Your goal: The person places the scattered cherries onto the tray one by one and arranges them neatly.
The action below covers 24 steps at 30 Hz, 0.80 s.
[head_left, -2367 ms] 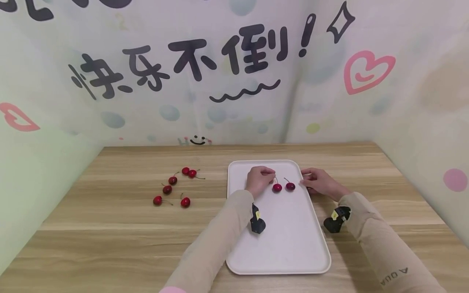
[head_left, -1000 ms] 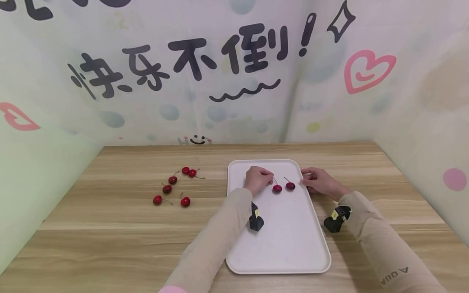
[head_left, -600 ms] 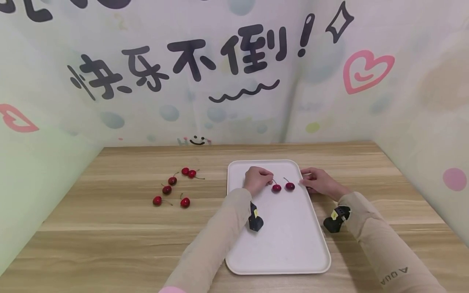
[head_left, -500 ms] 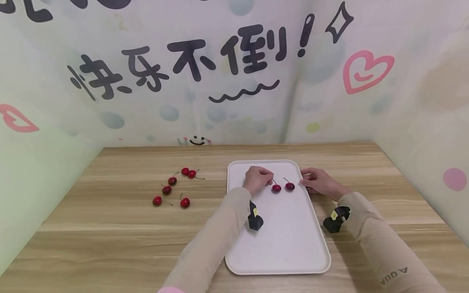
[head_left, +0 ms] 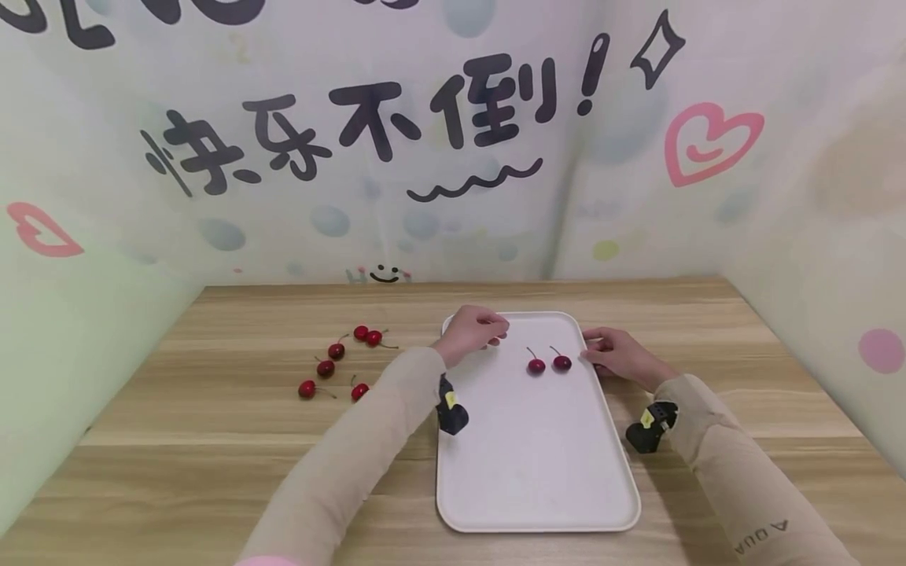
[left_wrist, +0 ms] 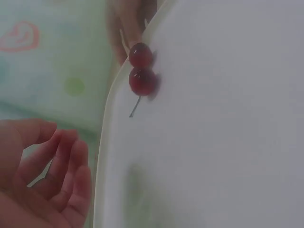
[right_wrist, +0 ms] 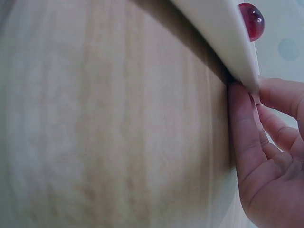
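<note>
Two cherries (head_left: 535,367): side by side on tray (head_left: 534,456), perhaps deliberately aligned. Right grip (head_left: 619,354): pinching the tray's edge, presumably to steady it. Left grip (head_left: 470,330): loosely curled, holding nothing, apart from the cherries.

Head view high, facing forward and down over table (head_left: 177,472); wrist views close in; all share tray (head_left: 538,456).

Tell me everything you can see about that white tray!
The white tray is a long rectangle with rounded corners and a raised rim; it looks like plastic. It lies on the wooden table. Two stemmed cherries rest on it, toward its far right. The right hand holds its right rim; the left hand hides part of its far end.
</note>
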Each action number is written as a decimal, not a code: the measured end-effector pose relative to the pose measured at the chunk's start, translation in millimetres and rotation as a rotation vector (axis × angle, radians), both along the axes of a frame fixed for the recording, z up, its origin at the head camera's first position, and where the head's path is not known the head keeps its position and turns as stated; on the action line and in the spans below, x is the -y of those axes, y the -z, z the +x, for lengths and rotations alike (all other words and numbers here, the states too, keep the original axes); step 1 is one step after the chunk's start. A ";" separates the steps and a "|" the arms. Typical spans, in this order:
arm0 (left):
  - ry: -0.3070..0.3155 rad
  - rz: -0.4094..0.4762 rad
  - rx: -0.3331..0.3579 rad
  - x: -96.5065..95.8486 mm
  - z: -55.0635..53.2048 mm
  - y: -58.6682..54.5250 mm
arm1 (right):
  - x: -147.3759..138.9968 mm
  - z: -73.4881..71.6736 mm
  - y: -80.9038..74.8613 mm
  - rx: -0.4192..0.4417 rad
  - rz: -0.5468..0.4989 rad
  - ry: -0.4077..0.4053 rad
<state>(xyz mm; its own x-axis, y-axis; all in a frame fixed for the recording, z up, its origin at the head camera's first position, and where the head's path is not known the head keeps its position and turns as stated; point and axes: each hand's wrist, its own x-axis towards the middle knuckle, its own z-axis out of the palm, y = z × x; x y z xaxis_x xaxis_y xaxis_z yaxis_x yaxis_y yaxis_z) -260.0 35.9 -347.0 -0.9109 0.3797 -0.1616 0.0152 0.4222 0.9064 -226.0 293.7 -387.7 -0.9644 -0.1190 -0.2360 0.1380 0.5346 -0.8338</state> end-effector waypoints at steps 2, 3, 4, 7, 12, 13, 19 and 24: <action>0.015 -0.017 0.000 11.3 -0.1 -2.7 | 0.5 0.5 -0.5 0.006 0.006 0.008; 0.021 -0.025 -0.004 17.3 -0.3 -3.8 | 0.9 0.9 -1.0 0.007 0.011 0.007; 0.028 -0.026 -0.005 23.4 -0.7 -4.4 | 1.0 1.0 -1.2 0.009 0.018 0.009; 0.046 -0.026 -0.022 43.2 -2.5 -4.9 | 1.4 1.3 -1.3 0.014 0.017 0.015; 0.022 -0.027 -0.044 76.0 -5.2 -2.9 | 1.0 1.0 -0.9 0.017 0.022 0.016; 0.011 -0.035 -0.052 82.5 -5.9 -2.1 | 0.7 0.9 -0.7 0.016 0.026 0.014; -0.055 -0.096 -0.096 116.1 -10.0 4.4 | -0.4 -0.1 0.5 0.013 0.038 0.019; -0.083 -0.105 -0.165 137.7 -15.6 12.8 | 1.2 1.0 -0.1 0.006 -0.004 0.017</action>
<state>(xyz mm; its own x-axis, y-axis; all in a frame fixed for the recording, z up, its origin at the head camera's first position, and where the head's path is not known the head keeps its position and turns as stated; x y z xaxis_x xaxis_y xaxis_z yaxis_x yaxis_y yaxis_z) -275.6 -101.7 -359.9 -0.9557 0.2912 -0.0420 0.1212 0.5198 0.8456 -225.0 292.5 -387.6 -0.9649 -0.1041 -0.2412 0.1518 0.5284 -0.8353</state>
